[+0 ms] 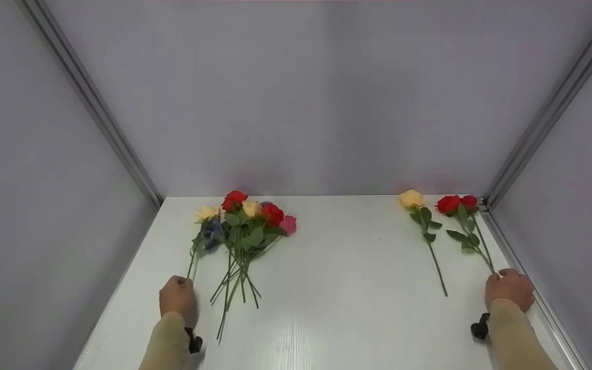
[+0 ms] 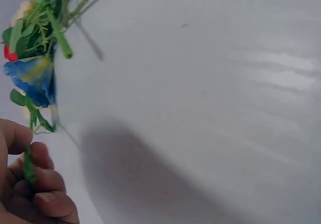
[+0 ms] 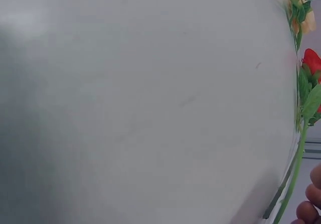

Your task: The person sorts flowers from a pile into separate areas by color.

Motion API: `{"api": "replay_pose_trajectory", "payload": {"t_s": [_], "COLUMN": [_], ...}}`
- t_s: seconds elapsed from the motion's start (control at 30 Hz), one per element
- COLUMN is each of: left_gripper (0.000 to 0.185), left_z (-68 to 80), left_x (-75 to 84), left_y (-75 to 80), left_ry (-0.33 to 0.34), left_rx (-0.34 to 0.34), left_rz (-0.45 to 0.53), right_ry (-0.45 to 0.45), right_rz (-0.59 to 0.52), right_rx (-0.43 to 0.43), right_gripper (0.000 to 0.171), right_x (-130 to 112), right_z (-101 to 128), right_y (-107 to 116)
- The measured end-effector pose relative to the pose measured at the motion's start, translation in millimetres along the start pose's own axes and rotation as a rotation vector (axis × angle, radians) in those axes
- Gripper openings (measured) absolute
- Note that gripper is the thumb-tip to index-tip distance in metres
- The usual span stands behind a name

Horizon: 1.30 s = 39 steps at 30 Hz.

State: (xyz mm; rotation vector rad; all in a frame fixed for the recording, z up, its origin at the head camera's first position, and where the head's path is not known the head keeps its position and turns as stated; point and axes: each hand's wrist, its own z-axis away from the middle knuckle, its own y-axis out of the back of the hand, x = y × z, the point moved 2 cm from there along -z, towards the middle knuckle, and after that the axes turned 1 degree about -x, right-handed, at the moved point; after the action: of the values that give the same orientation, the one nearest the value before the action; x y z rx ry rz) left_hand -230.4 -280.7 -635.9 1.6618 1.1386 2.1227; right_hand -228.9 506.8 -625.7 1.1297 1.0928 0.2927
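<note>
Blue flower (image 1: pixel 213 232), green-stemmed, is pinched by left hand (image 1: pixel 178 298); right hand (image 1: pixel 509 289) fingers grip red roses (image 1: pixel 456 204).

A: What colours does the bunch on the left (image 1: pixel 244 226) show?
B: Red, cream-yellow, one pink bloom and a blue flower (image 1: pixel 213 232), all on green stems and leaves.
A: And on the right?
B: A yellow rose (image 1: pixel 411 199) and two red roses (image 1: pixel 456 203), also green-stemmed.
A: The surroundings?
B: A white tabletop (image 1: pixel 337 288), pale grey walls (image 1: pixel 327 97), and beige sleeves (image 1: pixel 517 334) on both arms.
</note>
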Motion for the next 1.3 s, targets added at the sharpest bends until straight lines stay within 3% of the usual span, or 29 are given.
{"api": "replay_pose_trajectory", "payload": {"t_s": [0.13, 0.33, 0.53, 0.67, 0.8, 1.0, 1.3], "left_gripper": [0.03, 0.03, 0.029, 0.026, 0.021, 0.017, 0.016], "left_z": [1.0, 5.6, 19.9, 36.7, 54.5, 82.3, 131.7], "left_x": [16.2, 44.7, 79.3, 107.1, 134.2, 168.7, 215.6], "left_y": [11.6, 26.5, 27.6, 19.4, 1.6, -40.7, -110.6], "left_ry": [-0.052, -0.045, -0.104, -0.193, -0.262, -0.333, -0.407], "left_rx": [0.116, 0.231, 0.287, 0.254, 0.176, 0.043, -0.136], "left_rz": [0.058, 0.208, 0.301, 0.372, 0.438, 0.475, 0.588], "right_ry": [0.039, 0.157, 0.299, 0.391, 0.484, 0.562, 0.645], "right_rz": [-0.022, -0.061, -0.116, -0.166, -0.217, -0.309, -0.527], "right_rx": [0.039, 0.126, 0.172, 0.124, 0.007, -0.24, -0.521], "right_gripper": [0.04, 0.031, 0.024, 0.022, 0.021, 0.023, 0.028], "right_x": [-6, -27, -60, -90, -125, -176, -240], "right_z": [-1, 0, 10, 23, 44, 90, 154], "right_y": [-3, -7, -14, -23, -37, -61, -92]}}
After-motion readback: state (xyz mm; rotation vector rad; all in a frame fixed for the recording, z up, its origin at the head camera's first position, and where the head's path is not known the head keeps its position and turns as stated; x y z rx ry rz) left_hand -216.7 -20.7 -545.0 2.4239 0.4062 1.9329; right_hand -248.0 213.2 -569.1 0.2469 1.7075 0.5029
